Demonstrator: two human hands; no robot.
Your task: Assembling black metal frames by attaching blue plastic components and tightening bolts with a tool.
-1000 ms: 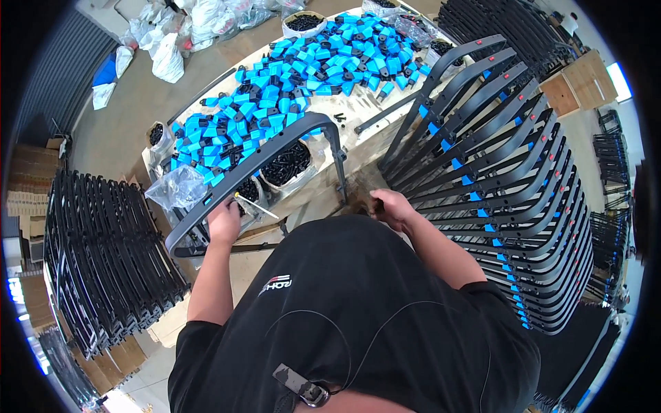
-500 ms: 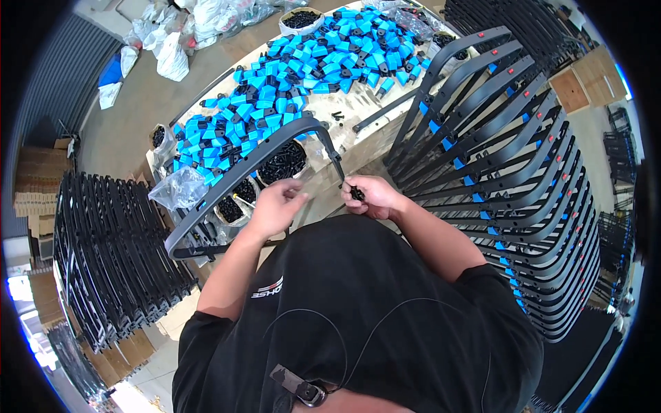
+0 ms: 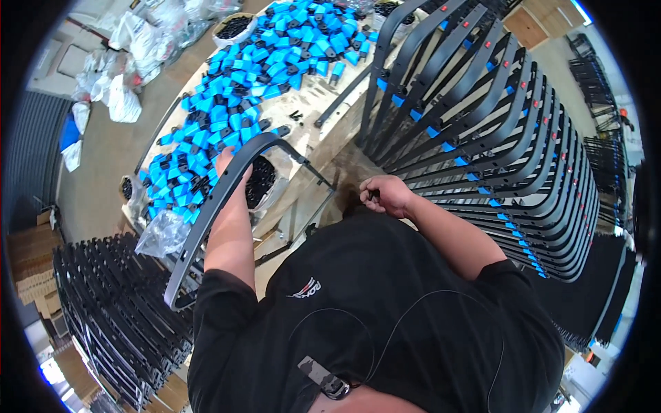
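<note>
My left arm reaches under a curved black tube frame (image 3: 219, 196) toward a heap of blue-and-black plastic end pieces (image 3: 237, 76) on the table. My left hand (image 3: 227, 162) is at the near edge of that heap, partly covered by the frame, and its fingers are mostly hidden. In front of my body, my right hand (image 3: 387, 195) is closed around small black parts (image 3: 374, 195), too small to make out exactly. The frame stands tilted in front of me, its thinner leg running down beside my right hand, which is apart from it.
A bag of small black parts (image 3: 261, 180) stands at the table's near edge, beside a clear plastic bag (image 3: 164, 233). Rows of black frames (image 3: 509, 144) with blue pieces crowd the right. Stacked black frames (image 3: 117, 303) fill the left. White sacks (image 3: 124, 100) lie on the floor beyond.
My left hand has moved forward and left, from in front of my body to the blue pieces. My right hand has come away from the frame's leg, still closed. The view has turned.
</note>
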